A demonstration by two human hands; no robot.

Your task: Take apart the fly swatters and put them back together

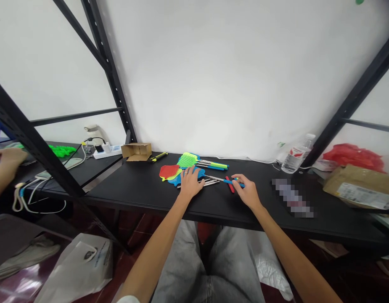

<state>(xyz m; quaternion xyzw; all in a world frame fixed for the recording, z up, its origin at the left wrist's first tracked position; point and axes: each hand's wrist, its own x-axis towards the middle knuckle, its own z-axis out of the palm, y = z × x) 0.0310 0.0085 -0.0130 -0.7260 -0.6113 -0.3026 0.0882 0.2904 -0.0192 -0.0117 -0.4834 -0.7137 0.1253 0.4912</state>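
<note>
1. Blue swatter (199, 172) lies near the middle of the black table (131, 185); its metal shaft runs right to a blue handle (227, 181).
2. Your right hand (246, 191) pinches that handle between thumb and fingers.
3. Your left hand (190, 184) is laid palm down over the swatter's head, fingers spread; what sits under your palm is hidden.
4. Just left of your left fingers, a red head (169, 171) overlaps a yellow one.
5. Beyond your left hand, a green head (187, 160) tops more swatters, their handles pointing right.
6. Silver rods (210, 182) lie by your left thumb; a red handle (231, 189) lies near your right fingertips.
7. Well to your right stands a bottle (292, 162); an open box (136, 152) sits at back left.
</note>
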